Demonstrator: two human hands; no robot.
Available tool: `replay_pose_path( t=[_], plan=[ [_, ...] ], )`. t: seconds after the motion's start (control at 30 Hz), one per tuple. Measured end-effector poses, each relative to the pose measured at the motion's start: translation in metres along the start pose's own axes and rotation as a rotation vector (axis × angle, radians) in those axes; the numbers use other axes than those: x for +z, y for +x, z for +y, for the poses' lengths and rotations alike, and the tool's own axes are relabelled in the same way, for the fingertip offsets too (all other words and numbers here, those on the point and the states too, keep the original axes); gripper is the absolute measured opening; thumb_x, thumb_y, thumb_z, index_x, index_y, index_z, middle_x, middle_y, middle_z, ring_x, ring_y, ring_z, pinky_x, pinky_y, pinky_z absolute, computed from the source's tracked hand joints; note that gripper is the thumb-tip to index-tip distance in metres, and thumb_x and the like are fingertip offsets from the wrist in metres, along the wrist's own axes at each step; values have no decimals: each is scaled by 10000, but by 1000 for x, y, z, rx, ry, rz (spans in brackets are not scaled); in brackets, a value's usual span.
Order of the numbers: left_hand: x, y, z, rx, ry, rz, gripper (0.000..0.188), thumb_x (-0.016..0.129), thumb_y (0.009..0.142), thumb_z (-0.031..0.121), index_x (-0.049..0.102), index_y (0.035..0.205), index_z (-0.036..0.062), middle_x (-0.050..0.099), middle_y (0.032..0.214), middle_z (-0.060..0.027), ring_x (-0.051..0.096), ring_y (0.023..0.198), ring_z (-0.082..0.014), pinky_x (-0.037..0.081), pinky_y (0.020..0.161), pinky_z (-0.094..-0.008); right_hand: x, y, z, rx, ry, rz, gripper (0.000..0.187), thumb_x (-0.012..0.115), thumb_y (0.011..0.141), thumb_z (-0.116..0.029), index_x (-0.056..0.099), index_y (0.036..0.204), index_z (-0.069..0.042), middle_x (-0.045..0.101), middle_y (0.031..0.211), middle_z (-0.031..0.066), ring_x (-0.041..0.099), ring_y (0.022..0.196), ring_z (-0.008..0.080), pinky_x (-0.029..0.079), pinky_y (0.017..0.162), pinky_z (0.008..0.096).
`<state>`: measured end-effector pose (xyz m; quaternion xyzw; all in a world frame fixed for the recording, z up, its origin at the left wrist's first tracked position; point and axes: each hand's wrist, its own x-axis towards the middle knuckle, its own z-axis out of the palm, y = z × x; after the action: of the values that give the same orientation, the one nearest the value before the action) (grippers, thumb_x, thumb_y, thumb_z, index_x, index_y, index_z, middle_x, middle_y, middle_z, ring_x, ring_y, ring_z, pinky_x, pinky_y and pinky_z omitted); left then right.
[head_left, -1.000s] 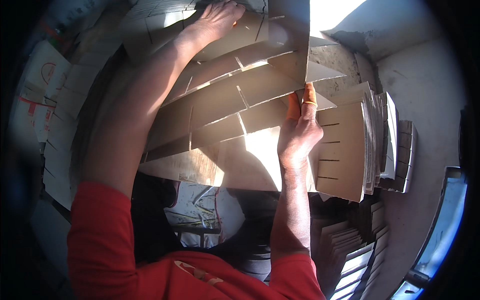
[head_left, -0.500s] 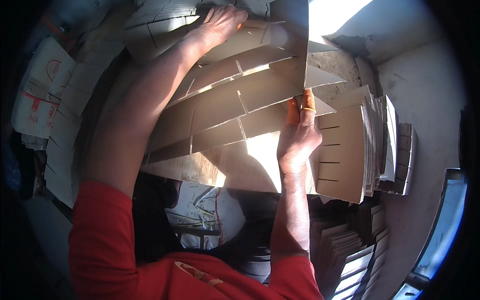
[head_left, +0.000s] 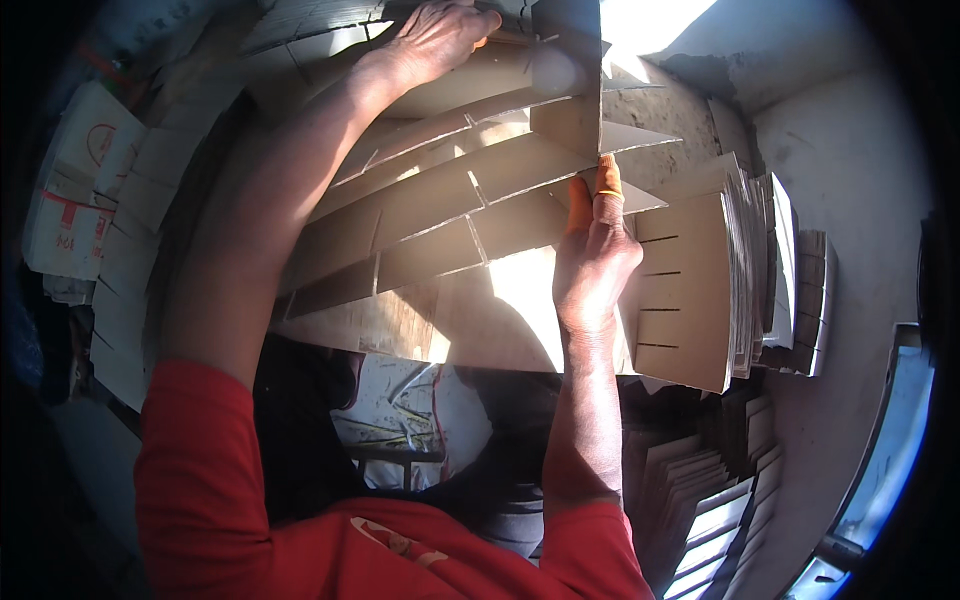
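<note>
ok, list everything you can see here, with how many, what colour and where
cardboard divider grid: one, brown, slotted strips interlocked, centre, held by both hands
stack of slotted cardboard strips: one stack, tan, right of the grid
cardboard pieces: several, pale, lower right
printed cartons: a few, white with red marks, far left
sleeves: two, red, bottom
finger cots: orange, on right fingertips
left hand: grip on the grid's top edge
right hand: grip on the grid's right side
</note>
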<state>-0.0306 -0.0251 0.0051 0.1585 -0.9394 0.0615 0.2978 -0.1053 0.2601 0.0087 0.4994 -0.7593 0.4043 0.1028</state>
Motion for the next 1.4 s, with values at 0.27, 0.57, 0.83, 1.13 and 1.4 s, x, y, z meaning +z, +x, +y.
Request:
replay_pose_path(
  t=[0.27,0.57,0.83,1.13,1.4],
  plan=[
    [-6,-7,16,-58,-108,-31,163,522,765,-38,521,904,48,607,706,-198,594,703,-412,469,602,-492,-9,7,-5,-5,-147,-41,453,587,878,-13,490,1318,-64,652,934,195,674,745,286,538,602,346],
    [-17,-10,27,-32,-81,-58,113,535,791,-15,503,892,25,583,663,-210,577,650,-420,454,543,-478,-28,8,-22,61,-206,-123,421,614,872,-12,542,1284,-57,653,1014,199,698,791,260,539,622,313],
    [-22,-17,43,119,-147,-114,105,514,787,-25,447,859,12,471,609,-225,470,552,-404,390,495,-457,-35,6,-24,45,-289,-113,376,614,876,-32,578,1249,-63,648,917,228,691,685,262,501,535,329],
    [-37,-24,49,200,-464,-13,99,452,770,-74,451,845,-9,441,592,-196,454,548,-327,391,535,-419,-31,6,-15,127,-309,-346,307,584,857,-10,605,1164,-10,626,794,245,649,720,350,503,613,382],
    [-54,-21,43,-134,-451,-357,360,668,796,193,576,1049,-45,572,722,-154,572,689,-271,449,649,-371,-41,7,-19,77,-507,-456,260,487,888,-52,612,1115,-32,634,776,209,640,753,374,505,653,441]
  ],
)
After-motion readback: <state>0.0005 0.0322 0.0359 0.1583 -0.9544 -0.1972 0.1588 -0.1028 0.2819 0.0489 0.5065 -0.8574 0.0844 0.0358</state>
